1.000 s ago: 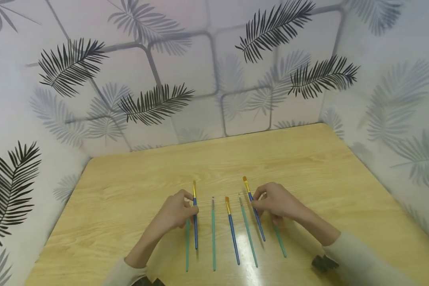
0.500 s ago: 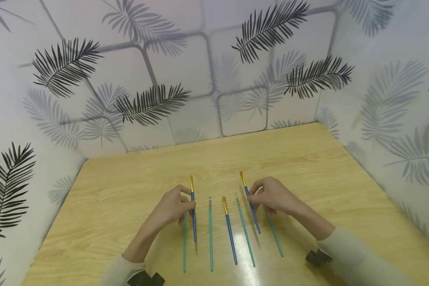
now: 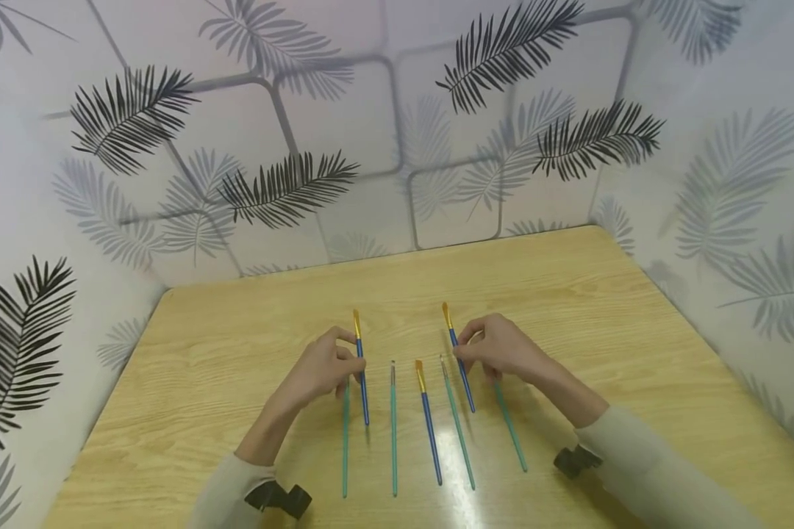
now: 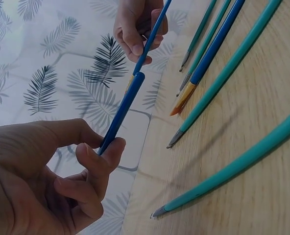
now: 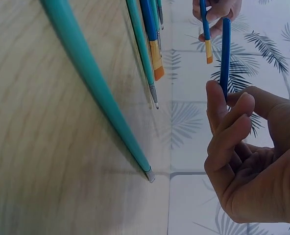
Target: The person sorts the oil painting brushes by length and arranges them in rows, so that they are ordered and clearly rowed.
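My left hand [image 3: 324, 365] pinches a blue paintbrush [image 3: 362, 382] by its upper handle, golden ferrule and orange bristles pointing away from me. A second blue paintbrush [image 3: 463, 371] is pinched between thumb and fingers of my right hand [image 3: 503, 345], also bristles up. Both wrist views show these brushes raised off the table. Between the hands lie a teal paintbrush [image 3: 393, 433], a blue one with a flat orange tip [image 3: 428, 426], and another teal paintbrush [image 3: 459, 426]. Under my left hand lies a teal paintbrush [image 3: 345, 448], under my right hand one more teal paintbrush [image 3: 512, 433]; their tips are hidden in the head view.
The light wood table [image 3: 238, 338] reaches back to a wall [image 3: 344, 117] covered with a leaf pattern. Dark wrist cameras [image 3: 281, 499] sit at the sleeves. A bright reflection lies on the tabletop near the middle brushes.
Both hands have moved away from the body and up, carrying their blue paintbrushes; the right one has also shifted slightly left. The brushes lying on the table stay put.
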`<act>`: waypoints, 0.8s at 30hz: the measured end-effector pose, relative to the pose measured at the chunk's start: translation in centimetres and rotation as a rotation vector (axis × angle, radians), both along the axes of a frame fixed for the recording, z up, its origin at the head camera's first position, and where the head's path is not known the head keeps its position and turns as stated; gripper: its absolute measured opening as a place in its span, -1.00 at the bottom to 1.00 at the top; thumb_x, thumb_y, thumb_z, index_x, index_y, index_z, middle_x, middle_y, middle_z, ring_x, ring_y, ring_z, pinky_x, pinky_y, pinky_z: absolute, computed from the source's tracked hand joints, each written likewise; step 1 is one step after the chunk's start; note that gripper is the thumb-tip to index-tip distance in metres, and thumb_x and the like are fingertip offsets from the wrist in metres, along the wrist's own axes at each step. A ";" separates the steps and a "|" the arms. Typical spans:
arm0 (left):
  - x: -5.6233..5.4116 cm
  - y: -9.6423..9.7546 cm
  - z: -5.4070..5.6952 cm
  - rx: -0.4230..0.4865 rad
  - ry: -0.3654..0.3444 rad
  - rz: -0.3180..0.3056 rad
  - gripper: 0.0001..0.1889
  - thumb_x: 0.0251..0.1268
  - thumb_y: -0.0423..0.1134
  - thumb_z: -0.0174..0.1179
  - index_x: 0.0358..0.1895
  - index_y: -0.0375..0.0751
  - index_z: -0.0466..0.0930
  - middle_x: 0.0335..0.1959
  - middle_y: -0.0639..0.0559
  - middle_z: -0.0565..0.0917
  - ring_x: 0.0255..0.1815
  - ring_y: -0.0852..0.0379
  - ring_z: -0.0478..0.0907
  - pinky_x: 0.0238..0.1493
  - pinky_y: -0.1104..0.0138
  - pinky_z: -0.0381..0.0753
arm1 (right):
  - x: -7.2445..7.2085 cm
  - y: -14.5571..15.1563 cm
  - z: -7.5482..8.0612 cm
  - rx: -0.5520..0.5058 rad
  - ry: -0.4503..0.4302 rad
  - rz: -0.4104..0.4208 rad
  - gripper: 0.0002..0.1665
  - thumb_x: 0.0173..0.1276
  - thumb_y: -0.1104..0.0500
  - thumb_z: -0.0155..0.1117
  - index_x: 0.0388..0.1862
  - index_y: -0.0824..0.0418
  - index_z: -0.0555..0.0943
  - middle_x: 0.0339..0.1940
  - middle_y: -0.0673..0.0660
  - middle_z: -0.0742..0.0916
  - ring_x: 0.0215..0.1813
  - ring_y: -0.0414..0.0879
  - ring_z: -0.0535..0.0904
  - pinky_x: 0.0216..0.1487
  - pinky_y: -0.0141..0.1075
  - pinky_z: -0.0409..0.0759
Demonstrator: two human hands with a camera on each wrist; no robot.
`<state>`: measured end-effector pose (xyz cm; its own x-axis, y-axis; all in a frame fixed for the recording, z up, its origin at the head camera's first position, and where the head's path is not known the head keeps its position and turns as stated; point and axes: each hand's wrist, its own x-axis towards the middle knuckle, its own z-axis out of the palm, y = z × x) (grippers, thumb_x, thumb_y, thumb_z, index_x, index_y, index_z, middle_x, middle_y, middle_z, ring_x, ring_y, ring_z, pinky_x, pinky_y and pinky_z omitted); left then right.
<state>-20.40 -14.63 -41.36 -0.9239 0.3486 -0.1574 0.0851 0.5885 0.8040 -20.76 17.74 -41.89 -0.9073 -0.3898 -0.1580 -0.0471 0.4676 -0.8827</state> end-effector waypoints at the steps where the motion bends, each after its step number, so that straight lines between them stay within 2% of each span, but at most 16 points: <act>1: -0.1 0.0 0.0 -0.001 0.002 0.000 -0.45 0.39 -0.23 0.20 0.36 -0.31 0.28 -0.39 -0.02 0.74 -0.68 -0.18 0.56 -0.24 0.27 0.61 | -0.1 -0.1 0.0 -0.003 -0.003 -0.003 -0.72 0.37 0.13 0.31 -0.09 0.32 0.63 -0.44 0.27 0.79 -0.81 -0.17 0.45 -0.70 -0.33 0.46; 4: -0.5 -0.1 -0.1 0.004 -0.002 0.009 -0.46 0.40 -0.22 0.21 0.36 -0.29 0.29 -0.34 -0.04 0.75 -0.70 -0.04 0.55 -0.24 0.27 0.62 | -0.5 -0.3 0.0 -0.009 -0.005 -0.009 -0.70 0.37 0.12 0.31 -0.07 0.32 0.63 -0.45 0.23 0.80 -0.80 -0.14 0.47 -0.71 -0.31 0.47; 9: -1.1 -0.2 -0.3 0.023 -0.035 0.034 -0.46 0.41 -0.21 0.21 0.37 -0.24 0.28 -0.27 -0.07 0.74 -0.68 0.08 0.54 -0.51 0.38 0.49 | -1.0 -0.7 0.0 -0.020 -0.001 -0.008 -0.68 0.37 0.13 0.31 -0.05 0.36 0.61 -0.44 0.24 0.80 -0.78 -0.10 0.49 -0.71 -0.30 0.46; 13: -1.5 0.0 -0.4 0.031 -0.045 0.042 -0.46 0.40 -0.21 0.22 0.36 -0.21 0.28 -0.23 -0.08 0.74 -0.66 0.00 0.57 -0.62 0.42 0.37 | -1.2 -0.7 0.0 -0.026 -0.005 -0.012 -0.67 0.38 0.14 0.30 -0.02 0.36 0.60 -0.40 0.29 0.80 -0.76 -0.12 0.48 -0.69 -0.31 0.46; 19: -2.1 0.1 -0.5 0.046 -0.052 0.048 -0.46 0.40 -0.20 0.22 0.37 -0.19 0.28 -0.19 -0.08 0.75 -0.62 -0.12 0.61 -0.62 0.43 0.36 | -1.7 -1.1 0.1 -0.040 -0.008 -0.009 -0.68 0.40 0.14 0.29 -0.01 0.34 0.59 -0.38 0.30 0.79 -0.76 -0.15 0.45 -0.68 -0.30 0.48; 24: -2.6 0.2 -0.7 0.066 -0.042 0.047 -0.43 0.40 -0.20 0.21 0.39 -0.18 0.25 -0.17 -0.10 0.74 -0.63 -0.14 0.60 -0.61 0.41 0.35 | -2.4 -1.5 0.1 -0.048 -0.002 -0.013 -0.67 0.39 0.11 0.30 0.01 0.32 0.59 -0.37 0.30 0.79 -0.75 -0.14 0.47 -0.68 -0.29 0.46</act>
<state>-23.01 -14.44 -42.02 -0.9326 0.3155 -0.1750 0.0234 0.5370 0.8432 -23.16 16.22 -41.75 -0.9119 -0.3851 -0.1416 -0.0394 0.4257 -0.9040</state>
